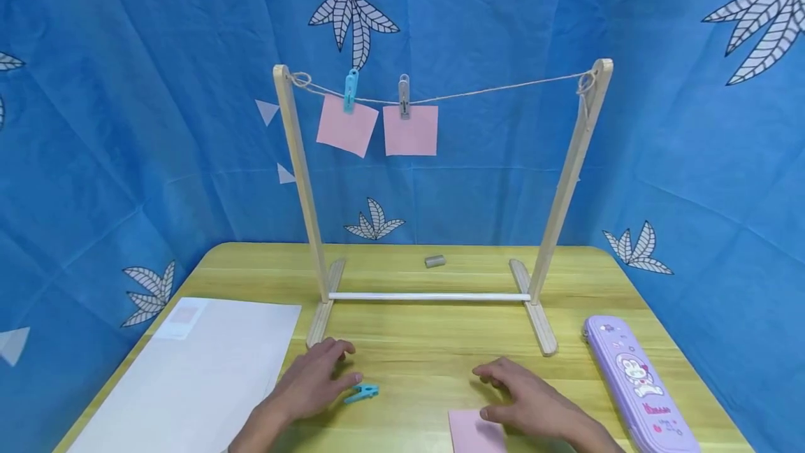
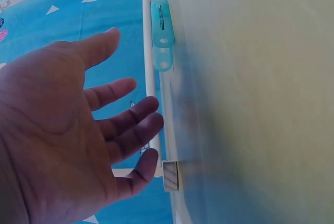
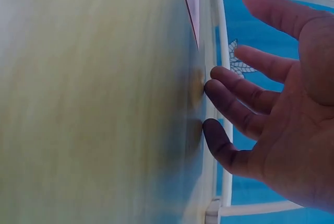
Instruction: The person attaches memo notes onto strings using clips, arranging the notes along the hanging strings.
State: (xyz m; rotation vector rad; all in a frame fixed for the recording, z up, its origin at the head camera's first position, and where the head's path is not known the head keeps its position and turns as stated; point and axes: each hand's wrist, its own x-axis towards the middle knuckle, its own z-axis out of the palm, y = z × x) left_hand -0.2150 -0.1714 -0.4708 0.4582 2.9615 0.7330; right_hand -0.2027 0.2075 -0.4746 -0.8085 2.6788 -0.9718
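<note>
My left hand point(image 1: 316, 381) hovers low over the table with relaxed fingers and nothing in it. Right by its thumb lies a blue clothespin point(image 1: 361, 393), which the left wrist view shows close up point(image 2: 163, 33). On the other side, my right hand point(image 1: 525, 400) is also relaxed, its thumb over the corner of a pink paper square point(image 1: 472, 432). Two more pink papers hang from a string point(image 1: 497, 91): the left one point(image 1: 347, 128) tilts under a blue clothespin point(image 1: 350, 91), and the other point(image 1: 411, 133) hangs straight under a grey clothespin point(image 1: 404, 98).
A wooden frame point(image 1: 300, 180) with a white crossbar point(image 1: 428, 296) stands at the table's middle and bears the string. Behind the bar lies a small grey object point(image 1: 434, 261). White sheets point(image 1: 195, 376) lie at left, a purple pencil case point(image 1: 638, 383) at right. Blue cloth point(image 1: 490, 180) hangs behind.
</note>
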